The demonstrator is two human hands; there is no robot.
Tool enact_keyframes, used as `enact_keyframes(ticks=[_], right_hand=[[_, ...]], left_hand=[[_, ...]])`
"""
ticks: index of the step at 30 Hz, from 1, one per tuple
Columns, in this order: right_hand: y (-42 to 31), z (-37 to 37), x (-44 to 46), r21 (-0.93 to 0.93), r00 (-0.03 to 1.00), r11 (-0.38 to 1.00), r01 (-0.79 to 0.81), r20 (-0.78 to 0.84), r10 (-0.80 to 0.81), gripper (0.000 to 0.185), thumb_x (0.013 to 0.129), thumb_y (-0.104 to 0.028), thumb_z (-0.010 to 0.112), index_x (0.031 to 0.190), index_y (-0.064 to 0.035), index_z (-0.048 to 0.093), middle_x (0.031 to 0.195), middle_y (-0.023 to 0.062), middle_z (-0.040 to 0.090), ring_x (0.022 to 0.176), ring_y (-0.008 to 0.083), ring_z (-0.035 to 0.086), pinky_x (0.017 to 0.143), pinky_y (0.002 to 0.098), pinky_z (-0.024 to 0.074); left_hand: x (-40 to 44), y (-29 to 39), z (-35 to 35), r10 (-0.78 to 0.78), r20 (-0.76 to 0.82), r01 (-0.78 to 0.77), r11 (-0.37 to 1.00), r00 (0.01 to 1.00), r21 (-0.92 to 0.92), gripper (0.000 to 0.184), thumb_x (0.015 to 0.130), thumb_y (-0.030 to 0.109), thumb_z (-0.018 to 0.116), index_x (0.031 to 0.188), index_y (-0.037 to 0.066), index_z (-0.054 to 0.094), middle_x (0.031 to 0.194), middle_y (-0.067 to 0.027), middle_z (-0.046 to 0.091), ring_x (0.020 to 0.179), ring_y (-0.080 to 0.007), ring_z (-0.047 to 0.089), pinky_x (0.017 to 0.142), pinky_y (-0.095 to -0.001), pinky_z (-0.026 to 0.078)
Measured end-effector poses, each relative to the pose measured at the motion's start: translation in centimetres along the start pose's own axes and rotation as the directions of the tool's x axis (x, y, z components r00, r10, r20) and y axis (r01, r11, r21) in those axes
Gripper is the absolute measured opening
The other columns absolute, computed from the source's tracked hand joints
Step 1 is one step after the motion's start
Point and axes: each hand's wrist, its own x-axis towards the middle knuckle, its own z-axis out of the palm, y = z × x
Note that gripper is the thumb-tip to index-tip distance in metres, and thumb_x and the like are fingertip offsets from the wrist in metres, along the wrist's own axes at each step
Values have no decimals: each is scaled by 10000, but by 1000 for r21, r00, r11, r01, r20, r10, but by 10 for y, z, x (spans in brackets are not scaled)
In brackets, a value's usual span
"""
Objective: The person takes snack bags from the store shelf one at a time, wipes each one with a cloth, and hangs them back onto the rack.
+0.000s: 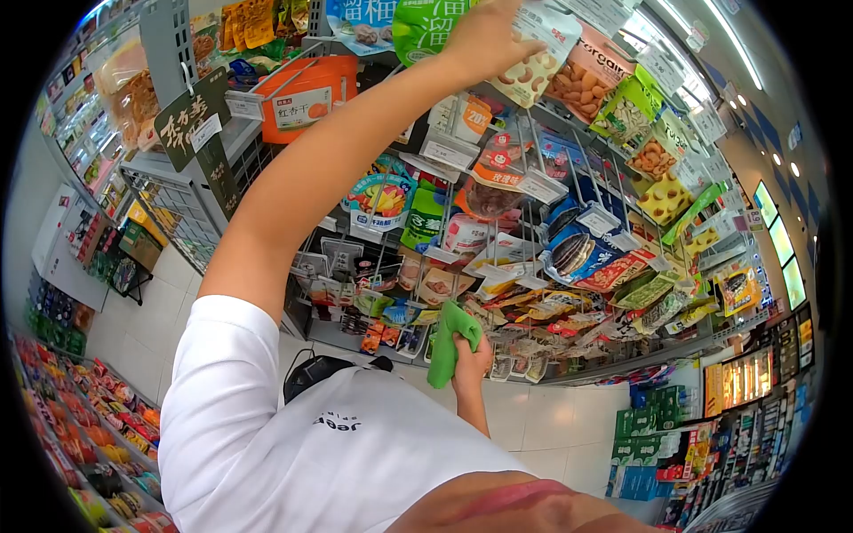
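Observation:
My left hand (487, 37) reaches across to the top of the snack rack, its upper part cut off by the frame edge. Its visible fingers close on the left edge of a pale bag of cashews (537, 64). Just left of the hand hangs a green snack bag (428, 28), partly covered by my wrist. Lower down, my right hand (472, 356) grips a folded green cloth (451, 345) in front of the lower rows of packets. Part of my right forearm is hidden behind my white shirt.
Metal hooks with price tags (451, 149) stick out from the rack among hanging packets. An orange dried-apricot bag (306, 102) hangs under my left forearm. A dark hanging sign (191, 120) stands at left. Stocked shelves (89, 426) line the lower left; green cartons (653, 417) sit at right.

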Motion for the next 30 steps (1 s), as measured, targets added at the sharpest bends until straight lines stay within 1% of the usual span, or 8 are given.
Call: enact_keyframes(ticks=[6, 9, 12, 15, 19, 24, 27, 30], right_hand=[[4, -6, 1, -48, 999, 999, -4, 42, 6, 313, 907, 11, 612, 1217, 25, 657, 1136, 37, 643, 1019, 130, 599, 898, 282, 467], [-5, -3, 2, -74, 998, 997, -4, 60, 8, 321, 910, 9, 613, 1228, 23, 654, 1130, 38, 639, 1012, 132, 603, 894, 283, 471], [-6, -4, 1, -93, 997, 995, 22, 72, -15, 330, 907, 5, 619, 1235, 24, 652, 1133, 42, 636, 1005, 132, 605, 889, 285, 475], [-1, -8, 1, -105, 995, 992, 69, 82, -61, 334, 900, 4, 622, 1232, 26, 653, 1127, 47, 632, 999, 131, 604, 882, 283, 476], [-5, -10, -3, -147, 985, 978, 147, 113, -131, 338, 887, 7, 618, 1221, 27, 658, 1109, 46, 626, 986, 131, 599, 871, 277, 475], [-1, -18, -4, -141, 984, 982, 129, 137, -110, 361, 865, 10, 617, 1222, 33, 664, 1095, 56, 623, 973, 142, 600, 859, 277, 476], [-2, -22, -3, -133, 982, 982, 135, 150, -115, 374, 853, 12, 621, 1224, 32, 670, 1105, 64, 630, 977, 148, 606, 864, 281, 482], [1, -21, -2, -110, 981, 985, 134, 158, -115, 382, 846, 16, 624, 1224, 28, 674, 1123, 71, 637, 989, 152, 613, 878, 284, 486]], left_hand=[[10, -18, 11, -77, 65, 67, 988, 995, 141, 704, 842, 234, 803, 1445, 141, 450, 1255, -234, 547, 1189, -452, 554, 988, -518, 490], [18, -20, 17, -154, 95, 119, 946, 984, 303, 725, 832, 251, 810, 1447, 140, 444, 1288, -237, 518, 1182, -445, 564, 971, -521, 503], [23, -11, 15, -275, 103, 223, 908, 956, 355, 752, 815, 270, 825, 1451, 150, 442, 1317, -237, 486, 1166, -445, 575, 959, -519, 511], [24, -4, 14, -310, 91, 254, 888, 946, 383, 761, 798, 258, 832, 1450, 156, 452, 1330, -245, 461, 1180, -451, 558, 975, -512, 503], [17, -11, 13, -148, 58, 118, 927, 987, 355, 671, 774, 232, 839, 1362, 124, 533, 1298, -247, 463, 1195, -454, 529, 1002, -512, 484], [6, 9, 7, 27, -53, -11, 959, 998, 283, 528, 762, 215, 842, 1231, 83, 637, 1300, -244, 463, 1191, -443, 508, 987, -494, 474], [-2, 19, 3, 72, -87, -28, 903, 994, 428, 508, 785, 239, 838, 1224, 63, 653, 1169, -225, 571, 1052, -380, 590, 896, -445, 516], [1, 30, 3, -224, 155, 211, 972, 962, 101, 533, 843, 303, 826, 1230, -4, 626, 1007, -182, 670, 925, -295, 669, 800, -391, 552]])
